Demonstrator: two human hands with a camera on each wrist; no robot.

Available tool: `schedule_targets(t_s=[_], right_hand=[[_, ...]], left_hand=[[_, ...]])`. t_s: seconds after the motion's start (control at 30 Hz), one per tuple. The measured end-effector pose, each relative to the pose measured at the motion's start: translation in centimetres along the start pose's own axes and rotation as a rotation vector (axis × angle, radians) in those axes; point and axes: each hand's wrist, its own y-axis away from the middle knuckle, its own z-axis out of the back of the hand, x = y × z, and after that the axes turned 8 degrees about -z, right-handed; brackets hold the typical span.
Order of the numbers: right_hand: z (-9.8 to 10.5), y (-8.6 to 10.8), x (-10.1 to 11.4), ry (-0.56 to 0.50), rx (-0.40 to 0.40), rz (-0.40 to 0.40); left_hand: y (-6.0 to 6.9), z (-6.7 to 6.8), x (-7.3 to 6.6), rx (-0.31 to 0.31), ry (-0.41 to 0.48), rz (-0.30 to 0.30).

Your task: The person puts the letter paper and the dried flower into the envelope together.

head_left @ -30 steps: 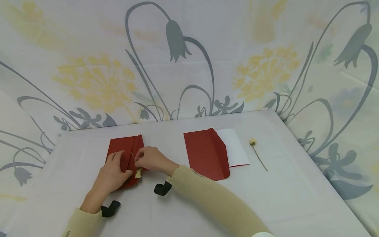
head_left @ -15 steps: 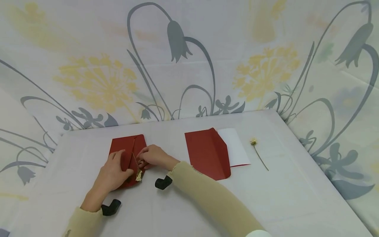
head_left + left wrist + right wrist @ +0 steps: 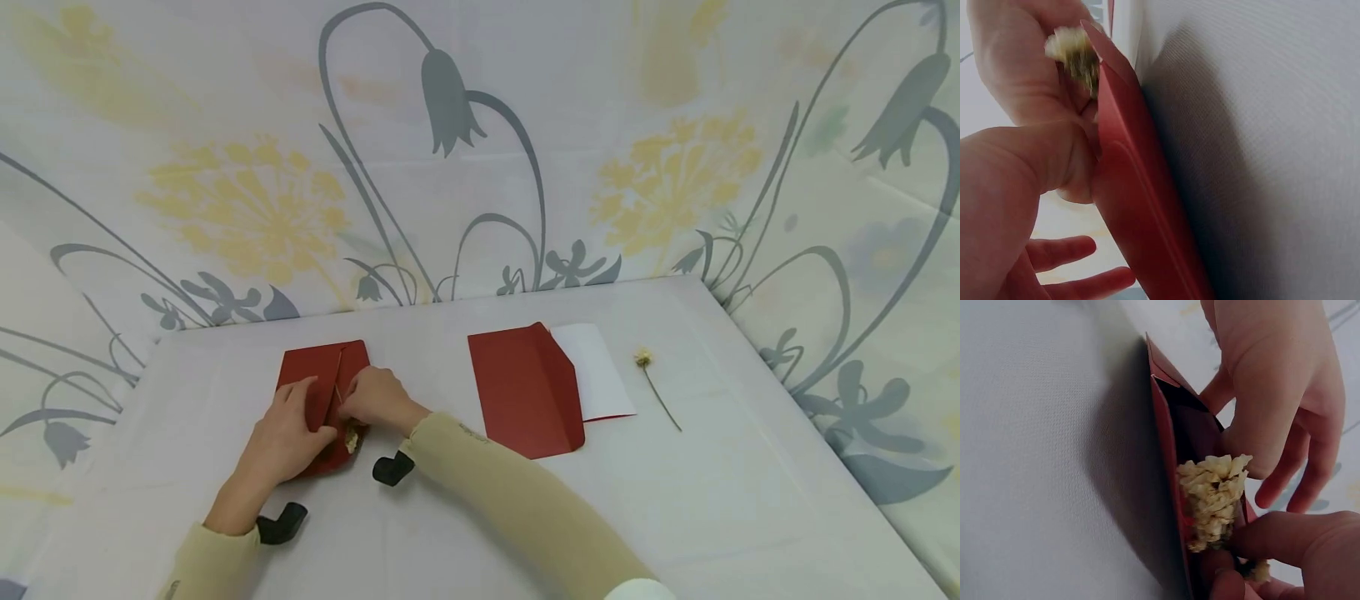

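Note:
On the left of the table lies a red envelope (image 3: pixel 306 360) with its flap unfolded to the right. My left hand (image 3: pixel 276 437) holds it at the pocket, the thumb at the opening's edge and the fingers over the body. The right wrist view shows the dark opening gaping. My right hand (image 3: pixel 378 398) pinches a dried flower (image 3: pixel 1213 497) at that opening. Its cream, crinkled bloom sits against the envelope's edge, and part of the thin stem lies along the pocket in the head view. A second small yellowish bloom (image 3: pixel 1261 572) shows beneath my right fingers.
A second red envelope (image 3: pixel 521 392) lies at the middle right, with a white card (image 3: pixel 592 371) against its flap side. Farther right lies another dried flower (image 3: pixel 660 396) on a long stem. A patterned cloth hangs behind the white table (image 3: pixel 720 500).
My right hand briefly loosened at the dried flower, then moved slightly left and took hold of it again by the opening. My left hand and the envelope stay nearly in place.

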Motion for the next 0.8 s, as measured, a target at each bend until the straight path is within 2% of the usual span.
schedule_targets(t_s=[0.13, 0.27, 0.4, 0.5, 0.63, 0.8], right_hand=[[-0.5, -0.3, 0.2, -0.048, -0.059, -0.014], [-1.2, -0.7, 0.8, -0.036, -0.137, -0.015], [-1.9, -1.0, 1.3, -0.038, -0.173, 0.002], [-2.0, -1.0, 1.4, -0.050, -0.170, 0.001], [-1.2, -0.8, 1.0, -0.087, -0.123, 0.013], [-0.2, -0.2, 0.1, -0.047, -0.050, 0.126]], left_hand=[[0.1, 0.3, 0.0, -0.010, 0.012, -0.007], [0.1, 0.6, -0.2, -0.014, 0.029, -0.011], [0.0, 0.7, -0.3, -0.023, 0.028, -0.019], [0.0, 0.7, -0.3, -0.027, 0.028, -0.017], [0.0, 0.6, -0.2, -0.023, 0.030, -0.010], [0.0, 0.6, -0.1, -0.019, 0.027, -0.001]])
